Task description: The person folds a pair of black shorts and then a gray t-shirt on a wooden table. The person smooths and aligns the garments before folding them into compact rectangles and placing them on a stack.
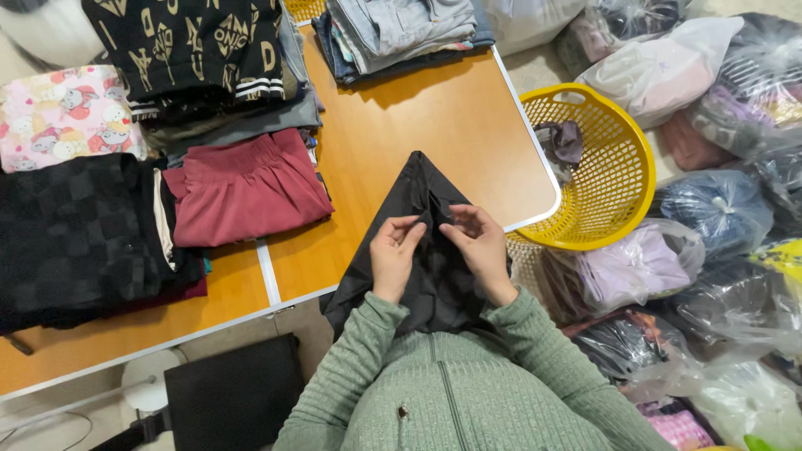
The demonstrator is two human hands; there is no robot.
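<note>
Green sleeves [468, 376] frame both hands. The left hand [393, 255] and right hand [480, 246] pinch the black garment [422, 276] near its middle, equally close. It lies on the table [434, 117] edge, long axis 12-to-6, point toward 12 o'clock.

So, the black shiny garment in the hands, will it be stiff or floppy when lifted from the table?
Probably floppy: the black shiny garment creases under both hands and its lower part droops over the edge of the orange wooden table. The smooth sheen suggests thin, rather slippery fabric, so it may slide. It looks light for its size.
</note>
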